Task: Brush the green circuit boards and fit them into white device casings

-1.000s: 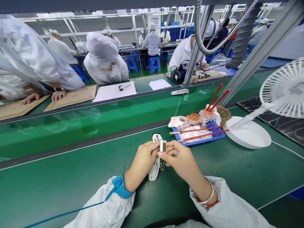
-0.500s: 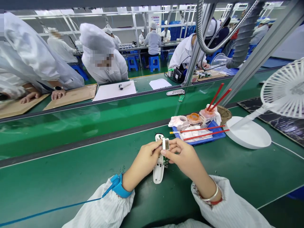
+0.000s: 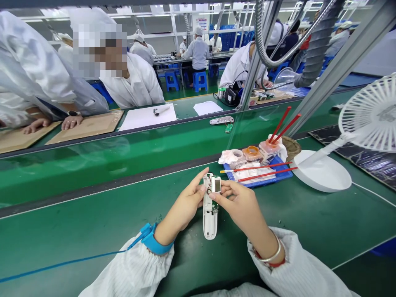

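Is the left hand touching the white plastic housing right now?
Touching. The head view shows the left hand with its fingertips against the upper side of the white plastic housing, with no green bench surface showing between them.

Factory floor: long green tabletops (image 3: 192,108) run in rows beneath white steel framing (image 3: 173,29) and bright overhead strip lights (image 3: 123,7), with blue stools (image 3: 200,81) on a green floor (image 3: 185,94). Blue crates (image 3: 232,41) stand stacked at the far end — apparently against a wall, though the view there is small.
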{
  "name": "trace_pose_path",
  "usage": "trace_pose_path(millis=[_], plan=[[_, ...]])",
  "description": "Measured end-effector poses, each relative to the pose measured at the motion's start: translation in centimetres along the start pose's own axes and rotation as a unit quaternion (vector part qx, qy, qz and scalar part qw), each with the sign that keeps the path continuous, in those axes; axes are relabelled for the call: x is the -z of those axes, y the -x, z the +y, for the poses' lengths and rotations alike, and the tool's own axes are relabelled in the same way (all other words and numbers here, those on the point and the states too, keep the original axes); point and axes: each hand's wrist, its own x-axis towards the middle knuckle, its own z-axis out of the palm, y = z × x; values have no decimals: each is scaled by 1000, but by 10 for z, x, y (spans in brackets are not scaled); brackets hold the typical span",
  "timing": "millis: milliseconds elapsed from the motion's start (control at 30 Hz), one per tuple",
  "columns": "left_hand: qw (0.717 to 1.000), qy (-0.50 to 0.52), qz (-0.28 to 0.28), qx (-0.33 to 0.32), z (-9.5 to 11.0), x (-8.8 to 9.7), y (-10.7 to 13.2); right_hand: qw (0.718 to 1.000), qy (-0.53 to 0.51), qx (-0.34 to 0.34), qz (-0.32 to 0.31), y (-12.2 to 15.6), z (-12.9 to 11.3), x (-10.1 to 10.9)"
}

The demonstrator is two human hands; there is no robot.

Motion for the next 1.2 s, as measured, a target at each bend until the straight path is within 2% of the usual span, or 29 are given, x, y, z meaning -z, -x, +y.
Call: trace_pose_path(millis=[67, 167, 333, 567, 800, 1200], plan=[[998, 61, -7, 11, 1, -1, -1, 1000, -1, 2, 3, 0, 1, 0], [996, 90, -4, 2, 2, -1, -1, 1000, 6, 4, 13, 0, 1, 0], [992, 119, 35, 15, 1, 1, -2, 998, 49, 4, 29, 0, 1, -1], [993, 113, 37, 7, 0, 1, -3, 997, 75, 1, 29, 0, 0, -1], [995, 94, 39, 6, 0, 1, -3, 997, 59, 15, 40, 2, 2, -3], [994, 103, 45, -10, 1, 1, -3, 998, 46, -3, 33, 1, 2, -1]])
